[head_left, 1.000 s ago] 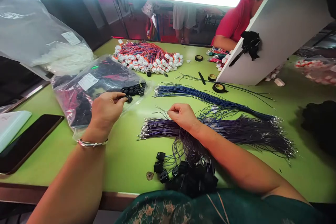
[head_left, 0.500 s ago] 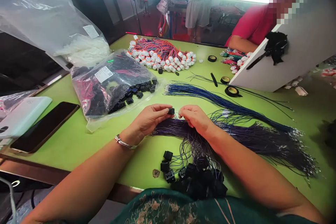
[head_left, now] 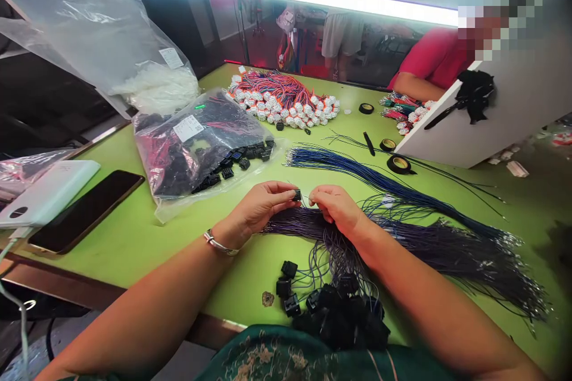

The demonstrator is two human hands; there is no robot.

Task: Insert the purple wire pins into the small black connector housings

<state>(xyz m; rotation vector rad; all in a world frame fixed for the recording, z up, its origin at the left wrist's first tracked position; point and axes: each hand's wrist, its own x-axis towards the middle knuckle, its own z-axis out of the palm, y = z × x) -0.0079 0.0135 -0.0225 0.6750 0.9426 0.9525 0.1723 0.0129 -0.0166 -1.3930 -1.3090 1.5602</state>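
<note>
Fingers [head_left: 280,197] of L hand [head_left: 254,209] pinch a small blk connector [head_left: 297,194] nr ctr frame, just frame-left of R hand [head_left: 337,207], whose narrowed fingertips seem to grip a thin wire [head_left: 306,200], w/ the purple wire bundle [head_left: 292,221] running ctr to lower R on the bench [head_left: 243,277].

The bare left hand [head_left: 257,207], a second ago at the clear plastic bag [head_left: 201,149], has brought a small black block-shaped plastic connector [head_left: 297,195] beside the bare right hand [head_left: 336,205]
</note>
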